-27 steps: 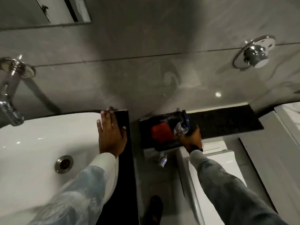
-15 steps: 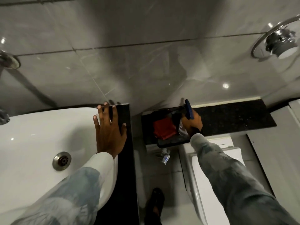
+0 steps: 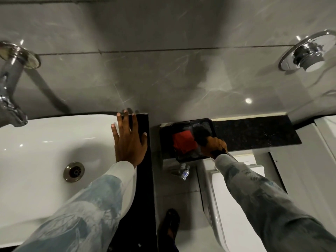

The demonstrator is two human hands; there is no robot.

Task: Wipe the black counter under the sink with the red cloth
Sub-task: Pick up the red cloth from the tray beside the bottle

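Red cloth [image 3: 184, 141], soft and folded into a rough square, lies inside a shiny black plastic tray [image 3: 209, 122]. The tray sits at the left end of a long black speckled stone ledge [image 3: 254, 132] against the grey wall, and the white toilet tank [image 3: 240, 160] is just below the tray.

The right hand [image 3: 213, 143] reaches down to the tray, just right of the cloth. Its grip is curled around something dark and blurry at the tray's right side. I cannot tell what that thing is, or if the fingers touch the cloth yet.

The left hand [image 3: 130, 140] is far to the left of the tray. It lies flat and wide open, holding nothing. It rests where the white oval sink [image 3: 45, 142] meets the narrow black desk [image 3: 141, 197] around the sink.

I think the step now is getting the cloth. No wiping has begun, because the cloth is not yet on the black desk.

Next, the right hand should pinch the cloth and lift it out of the tray. Then it should carry it left to the black desk by the sink. The open left hand may need to move away first.
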